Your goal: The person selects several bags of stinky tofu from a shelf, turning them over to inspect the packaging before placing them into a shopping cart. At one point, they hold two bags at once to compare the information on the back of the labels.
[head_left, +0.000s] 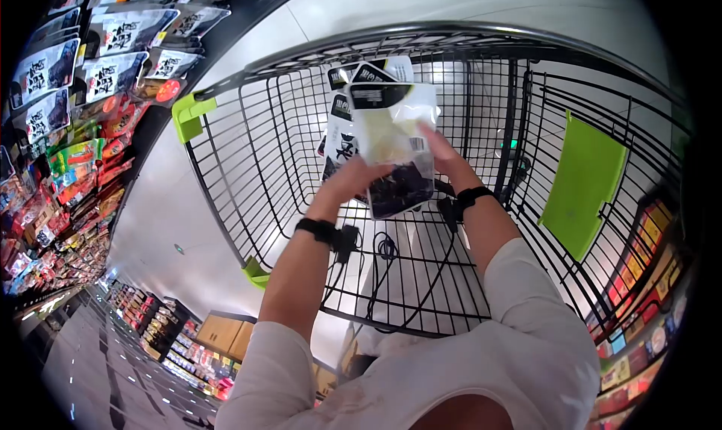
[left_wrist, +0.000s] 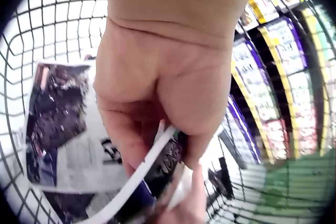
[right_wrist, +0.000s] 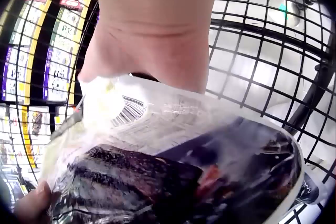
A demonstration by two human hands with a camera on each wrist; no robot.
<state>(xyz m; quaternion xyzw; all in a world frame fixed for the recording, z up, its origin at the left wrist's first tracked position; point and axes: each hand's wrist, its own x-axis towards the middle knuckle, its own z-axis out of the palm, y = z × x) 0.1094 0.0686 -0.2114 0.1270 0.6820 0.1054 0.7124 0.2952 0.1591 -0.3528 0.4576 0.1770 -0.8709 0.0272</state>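
Observation:
Both hands hold a white and black food pouch [head_left: 398,148] with a clear window over dark contents, above a wire shopping cart. The left hand [head_left: 355,180] pinches its left edge; in the left wrist view that hand [left_wrist: 163,87] has its thumb and fingers on either side of the pouch's white edge. The right hand [head_left: 445,153] grips the right edge; in the right wrist view the pouch [right_wrist: 173,155] hides most of that hand's [right_wrist: 149,56] fingers. Beneath and behind, more pouches [head_left: 338,122] lie in the cart, one showing flat in the left wrist view [left_wrist: 79,150].
The cart's black rim [head_left: 451,27] surrounds the hands, with a green panel [head_left: 583,186] on its right side. Shelves of packaged snacks [head_left: 83,152] line the left. Cables [head_left: 385,246] hang near the cart's near end. More shelves [head_left: 639,332] stand at the lower right.

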